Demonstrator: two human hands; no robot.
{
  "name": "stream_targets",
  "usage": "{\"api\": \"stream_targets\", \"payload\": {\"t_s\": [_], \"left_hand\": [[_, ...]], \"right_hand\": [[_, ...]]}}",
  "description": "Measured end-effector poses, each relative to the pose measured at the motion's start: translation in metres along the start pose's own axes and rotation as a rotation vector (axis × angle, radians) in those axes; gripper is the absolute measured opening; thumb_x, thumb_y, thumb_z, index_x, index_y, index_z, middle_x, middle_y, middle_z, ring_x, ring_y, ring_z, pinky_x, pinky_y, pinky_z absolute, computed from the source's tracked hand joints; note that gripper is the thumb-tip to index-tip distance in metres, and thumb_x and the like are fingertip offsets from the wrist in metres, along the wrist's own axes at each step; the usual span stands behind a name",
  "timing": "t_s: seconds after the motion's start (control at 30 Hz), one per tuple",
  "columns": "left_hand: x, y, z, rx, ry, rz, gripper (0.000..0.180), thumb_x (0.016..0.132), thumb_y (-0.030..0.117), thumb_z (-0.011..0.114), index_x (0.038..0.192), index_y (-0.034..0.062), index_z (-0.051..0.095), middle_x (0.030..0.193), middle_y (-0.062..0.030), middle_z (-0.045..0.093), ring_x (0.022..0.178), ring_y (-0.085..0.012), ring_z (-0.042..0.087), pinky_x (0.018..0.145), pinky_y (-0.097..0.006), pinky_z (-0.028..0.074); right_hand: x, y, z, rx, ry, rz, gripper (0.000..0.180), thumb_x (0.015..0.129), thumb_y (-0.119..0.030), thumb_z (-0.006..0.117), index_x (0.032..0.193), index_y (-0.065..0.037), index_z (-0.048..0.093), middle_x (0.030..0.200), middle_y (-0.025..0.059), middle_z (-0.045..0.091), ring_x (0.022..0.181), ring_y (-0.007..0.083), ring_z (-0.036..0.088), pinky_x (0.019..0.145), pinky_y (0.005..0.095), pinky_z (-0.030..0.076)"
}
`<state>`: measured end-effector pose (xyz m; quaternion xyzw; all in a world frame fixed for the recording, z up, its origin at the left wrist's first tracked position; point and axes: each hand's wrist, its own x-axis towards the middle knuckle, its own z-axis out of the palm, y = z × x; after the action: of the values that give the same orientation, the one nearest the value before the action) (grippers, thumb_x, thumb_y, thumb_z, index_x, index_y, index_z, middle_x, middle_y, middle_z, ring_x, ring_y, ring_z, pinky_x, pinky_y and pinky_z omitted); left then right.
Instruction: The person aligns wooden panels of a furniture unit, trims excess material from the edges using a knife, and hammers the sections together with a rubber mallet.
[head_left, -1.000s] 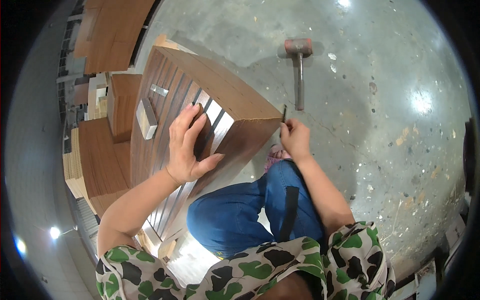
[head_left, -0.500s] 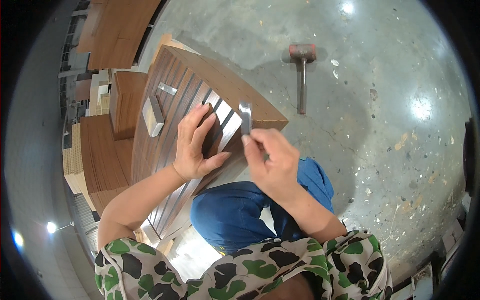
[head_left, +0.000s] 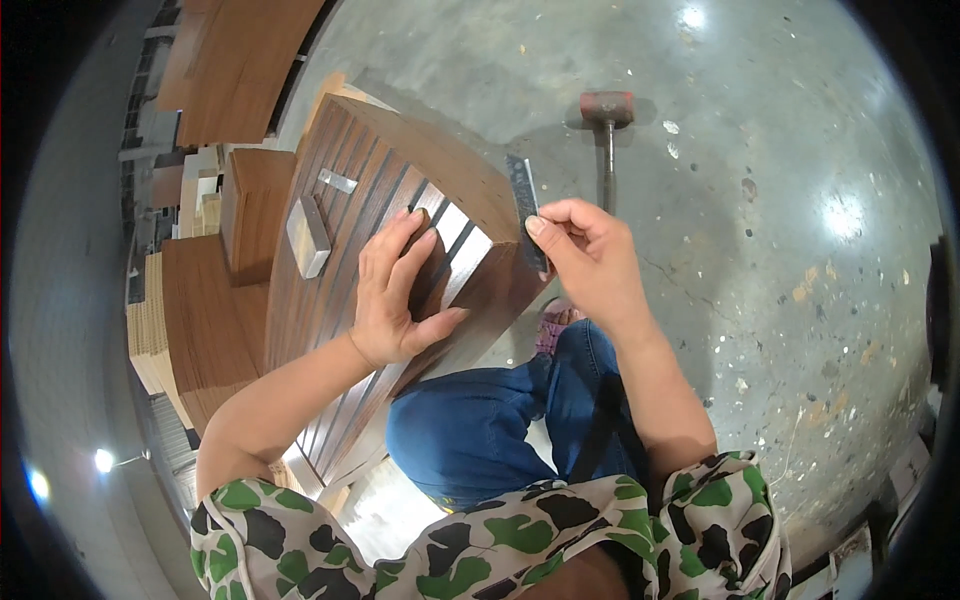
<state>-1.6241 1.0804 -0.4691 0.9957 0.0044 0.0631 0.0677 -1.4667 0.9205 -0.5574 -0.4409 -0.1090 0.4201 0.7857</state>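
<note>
My left hand (head_left: 395, 290) lies on the grooved brown panel (head_left: 345, 150), its fingers spread and thumb stretched toward the near edge. The panel tops a stack with a brown side face (head_left: 440, 140). Off the stack's right corner, my right hand (head_left: 590, 255) pinches a short flat metal strip (head_left: 522, 195) between thumb and fingers. A dark, mottled face of the strip shows, with a bright edge; its exact kind is unclear. On the panel beyond my left hand lie a grey-edged rectangular block (head_left: 309, 237) and a small silver strip (head_left: 337, 181).
A mallet (head_left: 607, 107) with a red-and-dark head lies on the speckled grey floor (head_left: 770, 280), its handle end hidden behind my right hand. Stacks of brown boards (head_left: 205, 320) stand to the left, with more boards (head_left: 240, 70) at the far left.
My right hand has moved right and slightly away from me, lifting the strip off the panel's corner. The strip has turned from its shiny face to its dark one. My left hand stays put.
</note>
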Motion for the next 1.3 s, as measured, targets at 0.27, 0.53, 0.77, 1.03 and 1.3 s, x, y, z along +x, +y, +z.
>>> {"api": "stream_targets", "payload": {"t_s": [0.27,0.53,0.77,1.03,1.3], "left_hand": [[-0.002,-0.004,-0.001,-0.009,-0.074,-0.008,0.074,0.078,0.039,0.066,0.132,-0.0058,0.042,0.142,-0.0249,0.032,0.133,-0.0403,0.031,0.109,-0.047,0.024],[-0.006,-0.008,-0.002,0.008,-0.109,0.007,0.076,0.081,0.043,0.063,0.135,-0.0037,0.038,0.143,-0.0252,0.03,0.134,-0.0409,0.029,0.109,-0.048,0.023],[-0.001,-0.007,0.0,-0.021,-0.105,0.023,0.077,0.081,0.044,0.063,0.136,-0.0035,0.036,0.145,-0.0259,0.028,0.135,-0.0406,0.028,0.11,-0.047,0.022],[-0.004,-0.008,0.006,-0.058,-0.101,0.025,0.077,0.083,0.046,0.061,0.137,-0.0036,0.036,0.144,-0.0268,0.028,0.135,-0.0406,0.027,0.11,-0.047,0.022],[-0.012,-0.01,-0.007,-0.019,-0.104,0.015,0.077,0.082,0.045,0.063,0.135,-0.0053,0.037,0.144,-0.0264,0.028,0.134,-0.0411,0.029,0.109,-0.048,0.023]], "right_hand": [[0.033,0.092,-0.083,0.045,-0.249,0.361,0.016,0.084,-0.016,0.067,0.081,-0.001,0.064,0.064,0.0009,0.057,0.052,0.0081,0.05,0.046,0.0238,0.042],[0.034,0.097,-0.081,-0.143,-0.072,0.209,0.016,0.087,-0.017,0.067,0.083,-0.002,0.064,0.065,-0.0029,0.056,0.054,0.0051,0.048,0.048,0.0221,0.04],[0.028,0.146,-0.118,-0.08,-0.07,0.388,0.018,0.083,-0.018,0.07,0.076,-0.003,0.063,0.063,-0.0003,0.057,0.055,0.0073,0.051,0.049,0.0238,0.04],[0.047,0.17,-0.127,-0.782,0.041,0.113,0.018,0.083,-0.017,0.063,0.082,0.001,0.061,0.072,0.0188,0.061,0.069,0.0358,0.059,0.064,0.0418,0.047],[-0.005,0.016,-0.035,-0.402,-0.232,-0.34,0.007,0.083,-0.008,0.064,0.083,-0.001,0.062,0.075,0.0117,0.06,0.068,0.023,0.06,0.062,0.0281,0.045]]}}
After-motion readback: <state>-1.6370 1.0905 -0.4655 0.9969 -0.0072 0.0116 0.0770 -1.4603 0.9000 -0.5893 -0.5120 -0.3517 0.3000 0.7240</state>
